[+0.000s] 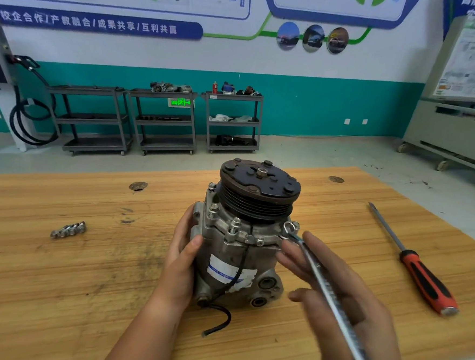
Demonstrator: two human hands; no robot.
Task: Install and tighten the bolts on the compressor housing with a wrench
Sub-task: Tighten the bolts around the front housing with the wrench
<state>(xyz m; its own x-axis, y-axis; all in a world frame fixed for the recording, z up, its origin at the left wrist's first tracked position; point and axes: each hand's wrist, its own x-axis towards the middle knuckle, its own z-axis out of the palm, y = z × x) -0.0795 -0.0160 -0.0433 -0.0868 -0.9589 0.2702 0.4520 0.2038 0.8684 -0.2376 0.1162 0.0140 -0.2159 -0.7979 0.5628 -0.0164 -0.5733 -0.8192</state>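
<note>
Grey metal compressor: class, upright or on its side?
Upright: grey compressor base on wooden table, black ribbed pulley on top, left hand gripping it.

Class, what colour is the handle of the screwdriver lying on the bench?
The screwdriver handle is red with black inlays; it shows in the head view.
</note>
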